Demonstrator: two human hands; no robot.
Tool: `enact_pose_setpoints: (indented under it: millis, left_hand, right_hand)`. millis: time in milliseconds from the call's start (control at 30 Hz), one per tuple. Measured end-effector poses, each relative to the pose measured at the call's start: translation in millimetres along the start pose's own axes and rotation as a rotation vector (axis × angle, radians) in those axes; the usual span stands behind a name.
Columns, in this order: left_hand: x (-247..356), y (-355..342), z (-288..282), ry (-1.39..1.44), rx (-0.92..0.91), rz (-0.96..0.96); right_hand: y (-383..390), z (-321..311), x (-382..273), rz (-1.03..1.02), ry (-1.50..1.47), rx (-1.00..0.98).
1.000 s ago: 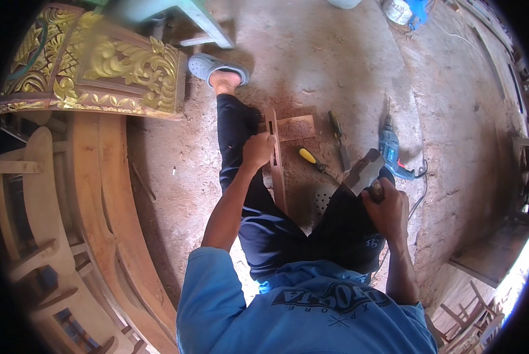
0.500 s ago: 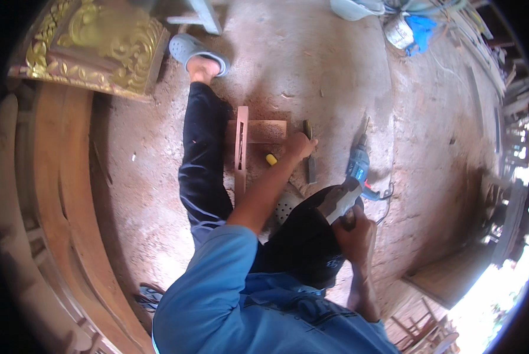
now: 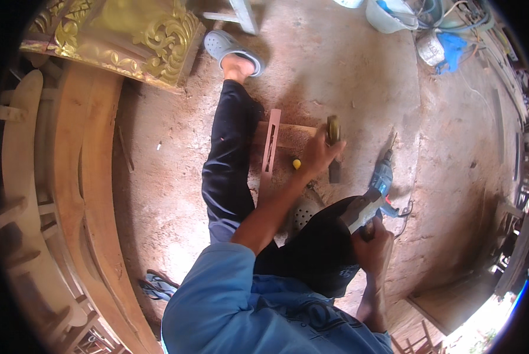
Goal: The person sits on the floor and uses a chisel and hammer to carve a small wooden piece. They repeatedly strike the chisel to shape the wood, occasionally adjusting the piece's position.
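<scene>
My left hand [image 3: 322,153] has its fingers around a chisel [image 3: 334,130], whose dark lower end rests near the floor right of the wooden pieces. A slotted wooden strip [image 3: 271,141] lies crossways on a short board [image 3: 294,130] beside my left leg. A yellow-handled tool [image 3: 297,164] is mostly hidden by my left forearm. My right hand [image 3: 371,248] grips a hammer by its handle; the heavy steel hammer head [image 3: 359,209] sits over my right knee. Just beyond it, a blue corded drill [image 3: 381,177] lies on the floor, bit pointing away from me.
At left are gold carved panels [image 3: 158,44], long curved planks [image 3: 84,194] and chair-like wooden frames [image 3: 22,177]. A white stand [image 3: 244,15] is ahead. Pails [image 3: 388,15] with hoses and a blue bag [image 3: 453,53] sit upper right. Flip-flops [image 3: 158,286] lie left of me; lumber lines the right.
My left hand has left the slotted strip, moved right and closed on the chisel. My right hand still holds the hammer. The whole view has shifted a little.
</scene>
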State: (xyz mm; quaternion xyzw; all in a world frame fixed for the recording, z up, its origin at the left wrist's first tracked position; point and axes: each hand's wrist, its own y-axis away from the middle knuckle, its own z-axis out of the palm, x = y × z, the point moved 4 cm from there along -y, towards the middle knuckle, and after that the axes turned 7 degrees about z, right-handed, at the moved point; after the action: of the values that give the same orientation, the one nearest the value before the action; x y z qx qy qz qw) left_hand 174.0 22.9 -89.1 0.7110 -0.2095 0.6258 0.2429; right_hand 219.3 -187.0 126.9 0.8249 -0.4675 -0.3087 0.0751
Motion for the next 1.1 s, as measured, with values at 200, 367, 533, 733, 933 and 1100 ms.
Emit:
enact_pose_setpoints:
  millis: [200,367,533,733,933,1100]
  left_hand:
    - [103,-8,-118,0.361,0.242,0.182]
    - [127,-21,-175,0.378,0.132,0.085]
    - [111,-27,-162,0.243,-0.062,0.089]
    - [101,-41,-136,0.148,-0.23,0.128]
    - [96,-44,-142,0.168,-0.27,0.151]
    - [91,-40,-146,0.109,-0.276,0.158]
  right_hand:
    - [11,-1,-3,-0.068,0.081,0.054]
    - [15,1,-1,-0.084,0.135,0.136]
    - [18,2,-7,-0.13,0.188,0.213]
    - [17,5,-5,-0.09,0.243,0.2]
    - [16,8,-1,-0.099,0.249,0.206]
    - [14,9,-5,-0.113,0.239,0.198]
